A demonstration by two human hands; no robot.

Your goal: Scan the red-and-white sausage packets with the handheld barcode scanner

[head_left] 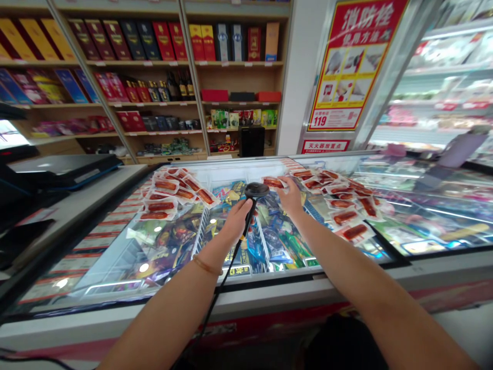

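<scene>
My left hand [238, 222] is closed around the handle of a black barcode scanner [257, 190], whose cable hangs down toward me. To the right of the scanner head, my right hand [289, 195] pinches a clear packet of reddish-brown sausage [272, 183] by its right end. Both hands are above the glass top of a chest freezer [115, 280]. A pile of similar sausage packets [165, 186] lies on the glass at the left. Another pile of sausage packets [342, 195] is spread on the right side, beyond my right forearm.
Under the glass, wire baskets hold colourful frozen packages [285, 246]. A counter with a scale-like device [73, 167] stands at the left. Behind the freezer are shelves of boxed goods [134, 41] and a red fire-hydrant poster [356, 61]. A lit refrigerated display [435, 103] is at the right.
</scene>
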